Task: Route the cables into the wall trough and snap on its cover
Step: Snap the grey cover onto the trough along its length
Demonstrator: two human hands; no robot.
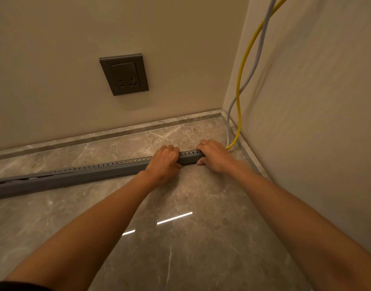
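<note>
Trough [96, 171]: grey, slotted along the top; laid on the floor [180, 227], run from the 9 o'clock edge of the view to the centre, its rt end pointed at the wall corner.
L hand [164, 162]: set on the trough at centre view; fingers curled over the top edge, thumb at the near face; trough gripped in a narrow, closed grasp.
R hand [214, 155]: at 3 o'clock of the L hand, a short bare stretch of trough left between; the trough's rt end is gripped, fingers wrapped over the top, thumb pressed on the near face.
Yellow cable [241, 80]: hung down the corner from 1 o'clock, led in behind the R hand; yellow is seen through the slots just at 9 o'clock of the L hand.
Grey cable [258, 49]: hung beside the yellow one, crossed with it, dropped to the floor at the corner.
Cover [22, 182]: prob. the smooth strip at the trough's 9 o'clock end; fit not clear.
Socket [124, 74]: dark plate on the far wall, at 11 o'clock of the hands.
</note>
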